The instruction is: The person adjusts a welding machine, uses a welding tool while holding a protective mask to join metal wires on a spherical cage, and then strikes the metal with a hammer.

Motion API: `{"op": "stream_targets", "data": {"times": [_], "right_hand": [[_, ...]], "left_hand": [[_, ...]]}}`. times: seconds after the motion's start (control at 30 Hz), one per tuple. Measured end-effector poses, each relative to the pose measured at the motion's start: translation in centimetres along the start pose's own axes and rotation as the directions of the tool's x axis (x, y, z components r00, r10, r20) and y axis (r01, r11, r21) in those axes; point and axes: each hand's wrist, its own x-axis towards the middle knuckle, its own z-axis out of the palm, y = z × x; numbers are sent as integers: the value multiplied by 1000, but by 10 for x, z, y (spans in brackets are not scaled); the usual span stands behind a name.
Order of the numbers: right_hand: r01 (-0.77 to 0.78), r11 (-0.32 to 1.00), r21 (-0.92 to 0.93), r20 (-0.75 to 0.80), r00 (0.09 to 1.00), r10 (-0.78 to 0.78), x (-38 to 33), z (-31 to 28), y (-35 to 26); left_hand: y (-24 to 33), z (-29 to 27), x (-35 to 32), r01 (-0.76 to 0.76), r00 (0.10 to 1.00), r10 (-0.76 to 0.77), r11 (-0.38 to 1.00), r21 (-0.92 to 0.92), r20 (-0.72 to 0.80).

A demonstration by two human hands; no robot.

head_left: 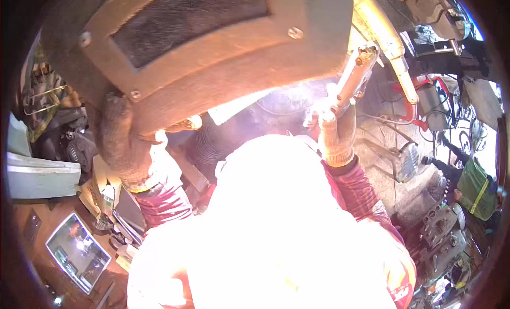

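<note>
While the glare of the arc washes out the whole near middle of my view, I can still make out both hands. My left hand (125, 149), in a dark, worn glove, is wrapped tight around the lower left edge of a hand-held welding shield (202, 49). That shield is a brown board with a dark rectangular window framed by screws, and it fills the far upper left of the scene, tilted down to the right.

My right hand (337, 136), in a pale knitted glove, is closed around the grip of an electrode holder (356, 75), which rises up and to the right from the fist. Its metal head sits just under the shield's right edge. A bright white flare sits just left of that hand, with smoke over a ribbed grey hose (212, 142) lying below the shield. I cannot tell what the arc itself touches, since the light hides it.

Both forearms wear red sleeves (353, 189). On the near left, a screen device (77, 253) lies flat on a cluttered counter (32, 224). To the right, beyond the holder, I see a yellowish bar (390, 43) slanting down, and near right a greasy engine part (441, 229) with round ports.
</note>
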Motion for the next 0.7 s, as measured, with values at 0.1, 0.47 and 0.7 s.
{"op": "stream_targets", "data": {"times": [0.1,0.47,0.7], "right_hand": [[133,988,-74,7,991,-133,2,2,-2],[-51,993,-110,-67,997,44,-1,-24,2],[322,788,-525,55,936,-347,0,-18,-1]], "left_hand": [[-15,4,-3,-31,999,32,999,43,-13],[-24,6,-9,-392,895,393,468,792,211],[8,-3,4,-95,979,125,979,-179,163]]}}
